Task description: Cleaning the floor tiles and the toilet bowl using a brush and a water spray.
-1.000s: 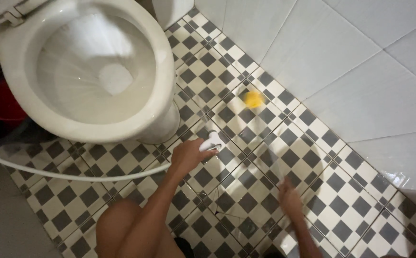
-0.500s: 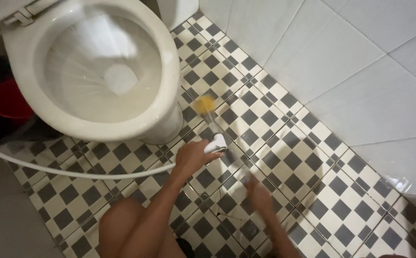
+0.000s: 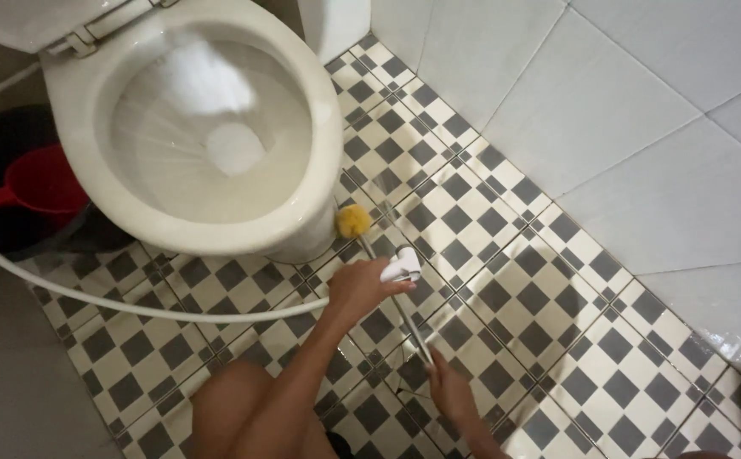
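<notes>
White toilet (image 3: 302, 110); yellow brush head (image 3: 353, 221); red dipper (image 3: 39, 183) — floor (image 3: 515, 280) checked black and white.

No packages, labels, signs or screens

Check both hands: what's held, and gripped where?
Left hand holds the white spray nozzle by its handle, where the white hose joins it. Right hand grips the toilet brush at the lower end of its thin handle, yellow head against the floor tiles.

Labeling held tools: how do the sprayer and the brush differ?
The sprayer is white and stubby, on a long white hose, in the left hand. The brush is a thin straight rod with a yellow head, in the right hand. Both point toward the toilet base.
</notes>
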